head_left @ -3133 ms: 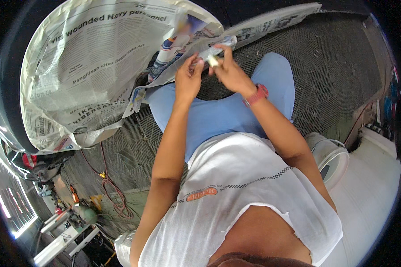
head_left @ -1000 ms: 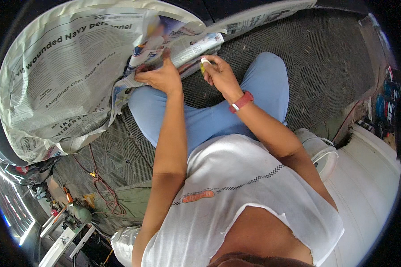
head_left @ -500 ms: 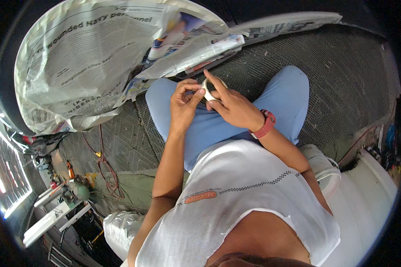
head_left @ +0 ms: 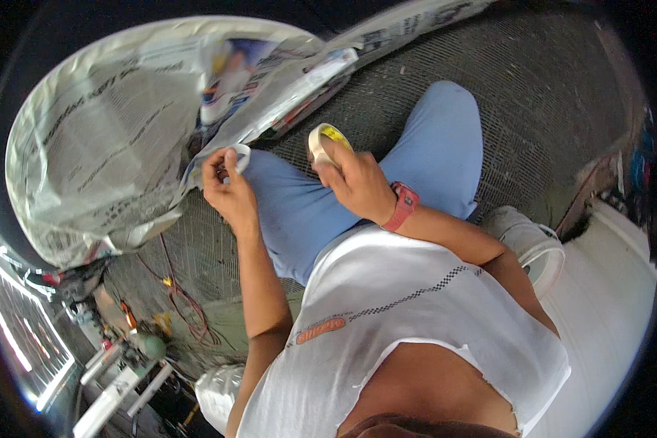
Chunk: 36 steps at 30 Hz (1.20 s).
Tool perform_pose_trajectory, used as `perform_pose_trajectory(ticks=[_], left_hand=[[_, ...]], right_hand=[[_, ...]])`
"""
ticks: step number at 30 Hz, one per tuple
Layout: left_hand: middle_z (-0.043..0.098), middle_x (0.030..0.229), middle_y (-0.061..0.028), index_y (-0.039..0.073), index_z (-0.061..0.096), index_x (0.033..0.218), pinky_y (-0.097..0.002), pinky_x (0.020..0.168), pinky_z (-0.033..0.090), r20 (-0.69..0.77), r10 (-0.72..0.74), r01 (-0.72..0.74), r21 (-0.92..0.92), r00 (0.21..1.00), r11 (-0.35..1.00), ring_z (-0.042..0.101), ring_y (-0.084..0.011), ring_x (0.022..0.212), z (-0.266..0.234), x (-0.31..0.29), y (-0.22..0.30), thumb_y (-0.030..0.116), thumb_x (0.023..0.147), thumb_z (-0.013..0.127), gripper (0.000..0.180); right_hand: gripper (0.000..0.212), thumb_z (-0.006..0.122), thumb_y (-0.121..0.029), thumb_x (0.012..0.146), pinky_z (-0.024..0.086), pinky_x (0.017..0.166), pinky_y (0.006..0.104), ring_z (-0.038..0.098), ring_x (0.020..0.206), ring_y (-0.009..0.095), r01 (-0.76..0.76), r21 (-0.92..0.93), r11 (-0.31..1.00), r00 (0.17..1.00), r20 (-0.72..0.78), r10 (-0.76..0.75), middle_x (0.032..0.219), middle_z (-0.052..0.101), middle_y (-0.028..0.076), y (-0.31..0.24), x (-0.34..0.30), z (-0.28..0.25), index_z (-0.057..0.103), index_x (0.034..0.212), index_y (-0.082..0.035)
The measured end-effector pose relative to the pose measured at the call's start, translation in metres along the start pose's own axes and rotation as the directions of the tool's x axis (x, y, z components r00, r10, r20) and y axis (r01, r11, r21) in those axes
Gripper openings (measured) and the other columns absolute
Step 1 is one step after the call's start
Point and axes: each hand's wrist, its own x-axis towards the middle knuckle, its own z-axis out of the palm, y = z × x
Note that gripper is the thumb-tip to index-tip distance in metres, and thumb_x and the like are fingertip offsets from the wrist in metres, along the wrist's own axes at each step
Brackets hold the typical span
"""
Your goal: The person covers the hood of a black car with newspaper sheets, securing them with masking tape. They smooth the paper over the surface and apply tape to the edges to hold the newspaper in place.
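Between the thumb and fingers of my left hand (head_left: 230, 198) is a short curled strip of pale tape (head_left: 243, 159). It hangs near the lower edge of the newspaper. My right hand (head_left: 359, 186) grips a roll of masking tape (head_left: 316, 143), cream outside with a yellow inner core, over my lap. The strip and the roll are apart. Just ahead and to the left, newspaper sheets (head_left: 117, 139) cover a large rounded shape, with pale tape along its curved rim. What lies under the paper is hidden.
I sit on dark ribbed flooring (head_left: 540, 109), knees spread. A white bucket (head_left: 515, 226) and a large white drum (head_left: 598, 292) stand close on my right. A reddish cord (head_left: 186, 310) lies on the floor at left, near a workbench-like frame (head_left: 120, 387).
My hands have moved apart, the left one leftward toward the newspaper with the strip of tape. My right hand keeps the roll. The view has shifted somewhat.
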Motion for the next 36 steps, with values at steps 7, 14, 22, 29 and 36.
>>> perform_pose_trajectory(ticks=[7,14,22,29,36], left_hand=[[0.076,0.107,-0.0158,0.002,0.076,0.115,-0.0384,0.093,0.054,0.459,0.168,-0.209,0.04,0.873,0.977,0.072,-0.0301,0.102,0.043,-0.022,0.039,0.019,0.108,0.062,0.023],[0.072,0.131,-0.0193,0.003,0.069,0.135,-0.0494,0.106,0.049,0.512,0.229,-0.467,0.404,0.828,0.786,0.064,-0.0408,0.123,0.041,0.002,0.017,0.03,0.104,0.068,0.041],[0.045,0.166,-0.0113,0.003,0.059,0.15,-0.0509,0.127,0.026,0.911,0.358,-0.977,0.163,0.203,0.139,0.04,-0.0295,0.153,0.146,0.039,0.026,0.03,0.1,0.067,0.056],[0.027,0.177,-0.0036,0.01,0.045,0.163,-0.0561,0.133,0.004,0.996,-0.018,-0.744,0.055,0.09,-0.666,0.013,-0.0229,0.166,0.218,0.075,0.045,0.03,0.107,0.049,0.06],[0.027,0.177,-0.0042,0.012,0.045,0.163,-0.0604,0.132,0.006,0.993,0.088,-0.927,0.102,0.076,-0.361,0.014,-0.0248,0.166,0.163,0.038,0.042,0.035,0.105,0.052,0.063]], right_hand=[[0.028,0.08,-0.025,0.097,0.053,0.074,0.0298,0.064,0.081,0.01,-0.23,0.188,0.955,0.971,0.112,0.212,0.092,0.074,0.007,0.057,0.04,-0.003,0.074,0.112,-0.003],[0.013,0.07,-0.015,0.101,0.051,0.07,0.0305,0.062,0.074,0.013,-0.364,0.2,0.91,0.805,-0.423,0.415,0.084,0.07,0.004,0.179,0.075,0.003,0.071,0.094,-0.003],[0.024,0.07,-0.029,0.106,0.046,0.071,0.0298,0.056,0.077,0.011,-0.448,0.648,0.615,0.508,-0.381,0.772,0.091,0.068,0.002,0.221,0.109,-0.003,0.068,0.107,-0.005],[0.031,0.069,-0.033,0.105,0.05,0.082,0.0371,0.061,0.089,0.019,-0.511,0.503,0.697,0.557,-0.424,0.714,0.093,0.069,0.008,0.193,0.105,0.01,0.071,0.112,-0.003],[0.039,0.071,-0.043,0.101,0.054,0.089,0.0466,0.071,0.1,0.037,-0.359,0.477,0.802,0.658,-0.48,0.58,0.103,0.074,0.021,0.223,0.131,0.016,0.069,0.109,-0.006]])
